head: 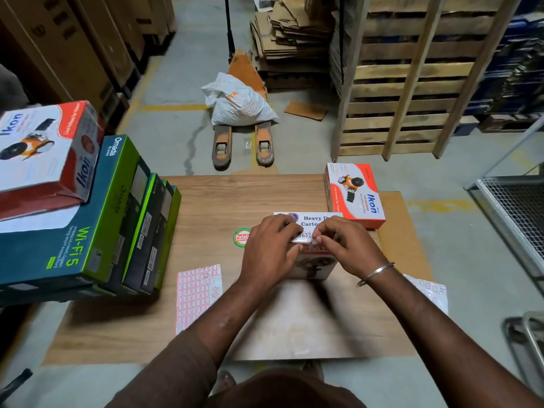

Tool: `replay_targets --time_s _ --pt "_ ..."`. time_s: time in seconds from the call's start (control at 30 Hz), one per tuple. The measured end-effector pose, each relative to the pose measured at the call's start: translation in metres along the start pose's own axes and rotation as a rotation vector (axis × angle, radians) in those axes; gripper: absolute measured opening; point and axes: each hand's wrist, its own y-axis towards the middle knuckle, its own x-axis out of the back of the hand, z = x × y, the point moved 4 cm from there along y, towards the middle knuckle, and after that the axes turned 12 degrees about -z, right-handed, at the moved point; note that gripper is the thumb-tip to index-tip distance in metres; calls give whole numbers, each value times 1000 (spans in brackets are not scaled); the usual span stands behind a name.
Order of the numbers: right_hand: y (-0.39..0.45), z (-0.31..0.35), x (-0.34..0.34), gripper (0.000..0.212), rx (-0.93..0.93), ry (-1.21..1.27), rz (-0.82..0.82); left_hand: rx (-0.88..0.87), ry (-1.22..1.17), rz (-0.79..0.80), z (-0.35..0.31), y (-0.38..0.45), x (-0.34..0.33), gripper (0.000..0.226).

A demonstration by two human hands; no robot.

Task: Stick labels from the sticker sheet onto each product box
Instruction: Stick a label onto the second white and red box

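Pressing a label onto the small product box [309,260] looks like the step in hand. The box sits mid-worktop [206,195], just in front of a white printed card [312,219]. Left hand [269,251] lies over the box's left side, fingers loosely curved over its top edge, steadying it. Right hand [344,245] has fingers [319,238] pinched together at the top edge, apparently on a small label; the label itself is too small and blurred to confirm. To do it well: keep the left hand holding the box firm so it can't slide, lay the label flat from one edge and rub outward so no corner lifts, keep it square to the box edge. Sticker sheet [195,295] lies on the worktop just left of the left forearm, several cells peeled at its upper right; a second sheet [426,290] pokes out beyond the right wrist. Orange box [354,194] sits at the far right of the worktop, stacked boxes [88,207] on the left; whether any of those is labelled can't be told.
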Motion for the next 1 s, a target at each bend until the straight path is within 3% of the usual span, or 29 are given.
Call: replay_targets --time_s 0.5,0.7,1.0 --pt "2 14 -5 38 149 -217 65 52 8 0 1 3 -3 35" --pt "-2 15 -7 43 186 -243 20 15 88 19 -1 1 -10 49" --pt "-3 14 -9 45 191 -242 23 5 133 -30 -6 0 -11 48"
